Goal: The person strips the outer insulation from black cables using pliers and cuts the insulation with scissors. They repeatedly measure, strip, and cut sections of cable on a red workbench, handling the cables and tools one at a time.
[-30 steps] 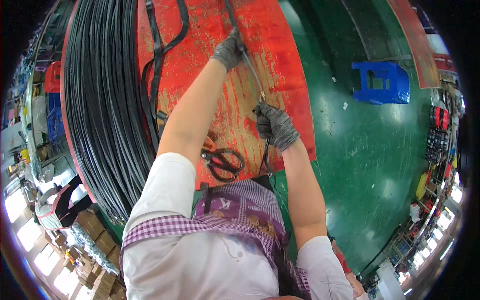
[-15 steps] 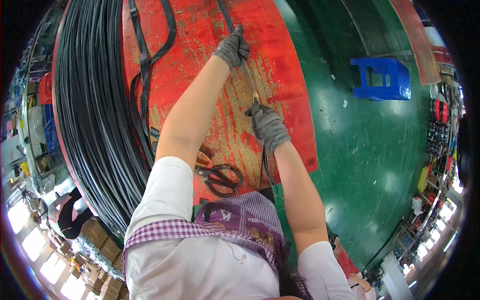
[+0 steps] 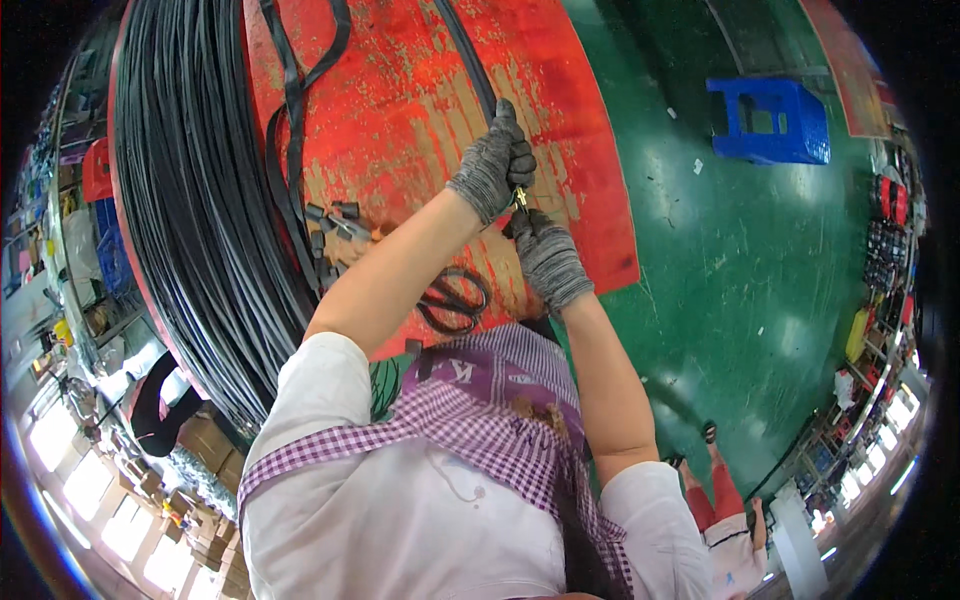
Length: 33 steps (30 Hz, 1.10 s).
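Both are closed: left hand around a black strap slanting forward-left, right hand on a brass-coloured fitting.

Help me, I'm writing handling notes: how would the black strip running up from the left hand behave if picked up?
The black strip is probably floppy: a similar dark strap on the red table lies in loose curves. It looks thin and narrow, so likely light. Its flat shape suggests it would slide rather than roll.
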Tool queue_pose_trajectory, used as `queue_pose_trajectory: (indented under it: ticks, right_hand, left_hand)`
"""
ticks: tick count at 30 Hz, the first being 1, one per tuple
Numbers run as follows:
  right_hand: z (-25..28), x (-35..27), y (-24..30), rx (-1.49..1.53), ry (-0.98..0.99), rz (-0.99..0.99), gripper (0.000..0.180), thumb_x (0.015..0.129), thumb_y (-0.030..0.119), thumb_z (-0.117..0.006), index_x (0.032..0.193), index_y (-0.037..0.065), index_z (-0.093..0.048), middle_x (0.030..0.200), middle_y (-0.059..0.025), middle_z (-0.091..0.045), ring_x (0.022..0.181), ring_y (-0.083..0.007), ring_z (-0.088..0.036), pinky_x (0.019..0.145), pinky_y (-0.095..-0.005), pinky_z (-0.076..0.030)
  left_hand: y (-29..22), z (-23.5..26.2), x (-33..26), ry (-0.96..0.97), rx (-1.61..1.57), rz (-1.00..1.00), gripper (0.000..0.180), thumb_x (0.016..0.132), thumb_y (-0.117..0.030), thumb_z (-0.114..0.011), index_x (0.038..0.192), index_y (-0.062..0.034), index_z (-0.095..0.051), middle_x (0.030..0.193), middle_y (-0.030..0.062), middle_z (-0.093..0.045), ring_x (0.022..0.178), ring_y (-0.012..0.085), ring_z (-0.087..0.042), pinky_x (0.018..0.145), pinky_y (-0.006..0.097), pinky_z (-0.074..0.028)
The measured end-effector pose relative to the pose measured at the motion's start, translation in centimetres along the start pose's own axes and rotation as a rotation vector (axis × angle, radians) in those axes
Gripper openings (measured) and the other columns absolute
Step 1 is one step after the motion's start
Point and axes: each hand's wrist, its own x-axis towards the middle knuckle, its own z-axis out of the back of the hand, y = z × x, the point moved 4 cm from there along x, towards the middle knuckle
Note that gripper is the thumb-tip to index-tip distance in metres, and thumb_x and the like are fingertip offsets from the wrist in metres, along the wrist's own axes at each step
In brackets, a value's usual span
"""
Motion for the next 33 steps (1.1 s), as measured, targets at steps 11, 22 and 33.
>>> queue_pose_trajectory:
  ticks: [11,22,33]
  right_hand:
    - [2.9,-4.1,2.2,-0.213,-0.193,-0.225,0.017,0.07,0.012,-0.041,0.081,0.001,-0.048,0.07,-0.0155,-0.054,0.062,-0.0291,-0.054,0.053,-0.0389,-0.043]
    - [3.6,-1.4,3.1,-0.296,-0.291,0.408,0.014,0.077,0.018,-0.04,0.08,0.005,-0.046,0.05,-0.0054,-0.045,0.044,-0.0224,-0.045,0.04,-0.0331,-0.037]
    - [2.3,-0.9,0.9,1.243,-0.054,-0.371,0.016,0.081,0.025,-0.041,0.078,0.01,-0.047,0.044,0.007,-0.029,0.032,-0.004,-0.027,0.028,-0.0186,-0.022]
  left_hand:
    - [0.5,-3.2,-4.2,-0.12,0.091,-0.084,0.041,0.071,-0.049,-0.047,0.055,-0.015,-0.033,0.045,-0.0014,-0.035,0.042,0.0149,-0.04,0.037,0.027,-0.032]
    - [0.4,-2.8,-4.1,-0.22,0.157,-0.007,0.041,0.073,-0.048,-0.046,0.054,-0.0141,-0.034,0.046,0.0006,-0.037,0.042,0.0157,-0.04,0.04,0.029,-0.036]
    - [1.4,-2.4,-2.7,-0.081,0.207,-0.036,0.041,0.071,-0.049,-0.047,0.056,-0.0133,-0.035,0.045,-0.001,-0.034,0.046,0.0164,-0.042,0.048,0.035,-0.041]
